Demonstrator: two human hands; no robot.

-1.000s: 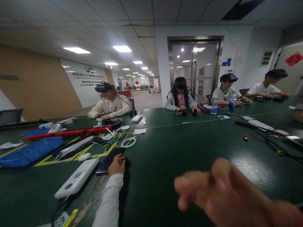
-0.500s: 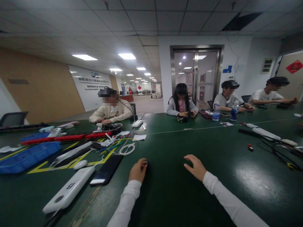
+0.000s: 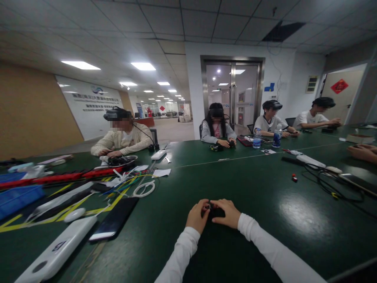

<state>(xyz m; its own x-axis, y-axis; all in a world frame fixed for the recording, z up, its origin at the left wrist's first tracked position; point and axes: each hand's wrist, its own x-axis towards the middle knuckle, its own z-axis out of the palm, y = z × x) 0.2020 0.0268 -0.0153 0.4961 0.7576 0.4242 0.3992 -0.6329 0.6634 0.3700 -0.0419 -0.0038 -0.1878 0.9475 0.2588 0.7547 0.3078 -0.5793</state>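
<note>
My left hand [image 3: 198, 214] and my right hand [image 3: 226, 212] meet on the dark green table [image 3: 259, 204], both in white sleeves. Between their fingertips sits a small black object [image 3: 212, 211], mostly hidden, and both hands curl around it. What it is I cannot make out. A black phone [image 3: 113, 222] lies to the left of my left hand, apart from it.
A white power strip [image 3: 55, 251] lies at the near left, with a coiled white cable [image 3: 143, 189], coloured wires and a blue tray [image 3: 16, 195] behind. Black cables [image 3: 332, 184] and a small red item [image 3: 294, 178] lie right. Several people with headsets sit at the far side.
My right hand came down from close to the camera and moved left onto the table. My left hand slid right from the phone, and both now meet around the small black object.
</note>
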